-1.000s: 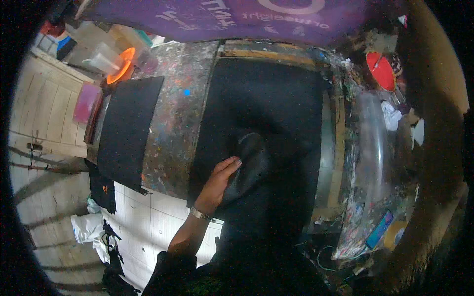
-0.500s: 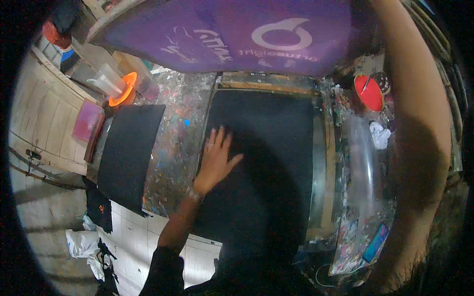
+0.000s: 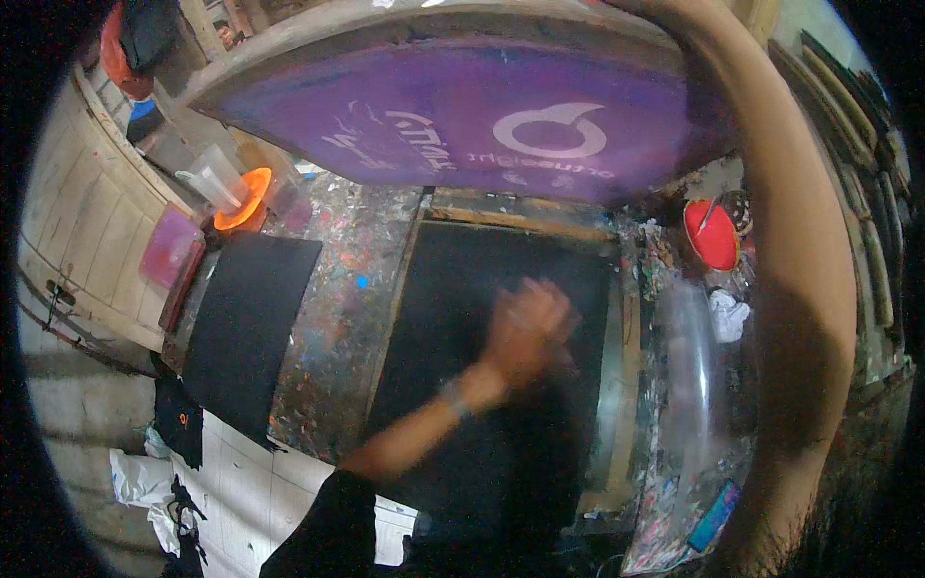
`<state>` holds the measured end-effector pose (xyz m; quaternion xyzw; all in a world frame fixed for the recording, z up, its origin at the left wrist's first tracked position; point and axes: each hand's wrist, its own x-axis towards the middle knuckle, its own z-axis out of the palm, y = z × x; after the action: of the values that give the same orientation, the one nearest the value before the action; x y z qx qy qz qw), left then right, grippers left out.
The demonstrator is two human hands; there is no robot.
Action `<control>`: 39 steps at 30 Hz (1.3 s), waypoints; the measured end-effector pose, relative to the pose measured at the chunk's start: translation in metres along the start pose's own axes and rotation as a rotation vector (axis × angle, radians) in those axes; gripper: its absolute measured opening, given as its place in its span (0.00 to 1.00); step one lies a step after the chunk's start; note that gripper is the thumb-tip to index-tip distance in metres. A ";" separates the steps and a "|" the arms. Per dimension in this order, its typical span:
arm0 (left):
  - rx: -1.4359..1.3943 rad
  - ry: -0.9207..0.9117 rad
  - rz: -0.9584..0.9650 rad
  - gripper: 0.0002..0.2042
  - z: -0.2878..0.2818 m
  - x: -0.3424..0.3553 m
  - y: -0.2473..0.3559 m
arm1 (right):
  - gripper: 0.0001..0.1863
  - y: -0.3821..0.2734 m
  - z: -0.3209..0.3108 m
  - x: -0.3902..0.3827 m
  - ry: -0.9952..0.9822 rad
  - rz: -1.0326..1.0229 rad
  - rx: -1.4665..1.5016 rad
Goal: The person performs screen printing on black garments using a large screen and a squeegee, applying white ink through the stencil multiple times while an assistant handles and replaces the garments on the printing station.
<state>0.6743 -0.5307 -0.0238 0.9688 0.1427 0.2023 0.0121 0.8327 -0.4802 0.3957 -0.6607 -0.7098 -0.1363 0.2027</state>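
Note:
My left hand point(image 3: 525, 332), smeared by motion, is over a black fabric panel point(image 3: 462, 279) lying on a flat board; whether it touches the cloth I cannot tell, nor how its fingers are set. Behind the panel a purple printing screen point(image 3: 443, 111) stands tilted up, with pale lettering and a ring-shaped mark. My right arm point(image 3: 795, 241) rises along the right side and bends over to the screen's upper rim. There my right hand point(image 3: 641, 6) grips the frame, partly cut off by the picture's top edge.
A second black panel point(image 3: 255, 328) lies to the left. Beyond it are an orange bowl point(image 3: 252, 200) and clear plastic cup point(image 3: 218, 178). On the right stand a tub of red ink point(image 3: 711, 236), crumpled white cloth point(image 3: 728, 316), clear plastic roll point(image 3: 689, 376) and phone point(image 3: 713, 517).
My left hand has swept right across the black panel, from its left edge, where it lay spread. The view has tilted up, showing more of the screen's upper rim.

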 end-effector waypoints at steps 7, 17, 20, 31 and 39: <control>-0.166 -0.044 0.174 0.36 -0.002 0.000 0.032 | 0.37 -0.006 -0.007 0.004 -0.056 0.222 -0.064; 0.084 -0.079 -0.419 0.38 -0.033 -0.029 0.014 | 0.37 0.001 0.000 -0.001 -0.061 0.105 0.012; -0.181 -0.364 0.160 0.31 -0.064 -0.068 0.064 | 0.35 0.011 0.002 0.008 -0.016 0.031 0.004; 0.082 0.030 -0.642 0.36 -0.010 -0.024 -0.040 | 0.24 0.016 0.006 0.019 -0.060 -0.102 -0.186; -0.846 -0.381 0.751 0.25 -0.023 -0.027 0.171 | 0.37 0.015 0.004 0.015 -0.041 0.028 -0.066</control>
<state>0.6878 -0.7032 0.0007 0.8832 -0.3072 0.0546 0.3500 0.8467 -0.4637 0.3979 -0.6796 -0.6995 -0.1434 0.1681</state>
